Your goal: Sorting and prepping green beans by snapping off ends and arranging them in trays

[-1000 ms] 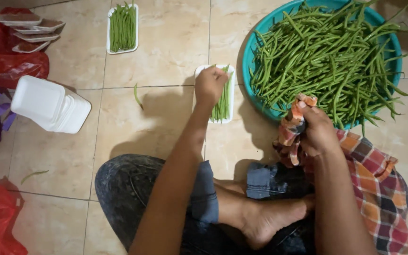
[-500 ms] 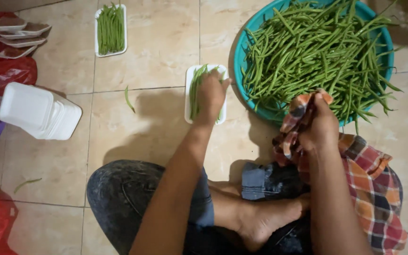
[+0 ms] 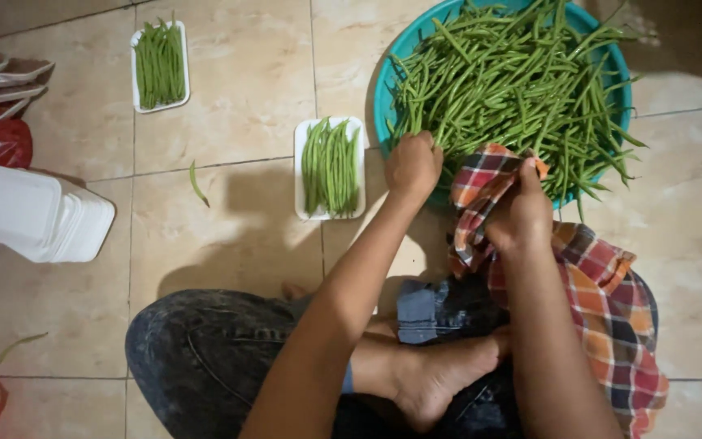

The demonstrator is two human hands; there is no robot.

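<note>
- On the tiled floor point(image 3: 237, 97), far right: a teal basin point(image 3: 383, 89) filled with a heap of loose green beans point(image 3: 513, 73).
- Left hand point(image 3: 413, 165): fist closed at the near-left rim of the basin, fingers curled over bean ends at the edge of the heap. How many beans it grips cannot be told.
- Right hand point(image 3: 520, 213): closed on a bunched plaid cloth point(image 3: 611, 301), just right of the left hand, at the near rim of the basin. The cloth trails down over the right leg.
- Just left of the left hand: a white foam tray point(image 3: 330, 168) loaded with aligned beans.
- Far left: a second filled tray point(image 3: 160, 65).
- Between the two trays: one stray bean point(image 3: 197, 184) on the floor.
- Left edge: a stack of empty white trays point(image 3: 38, 213), lying on its side.
</note>
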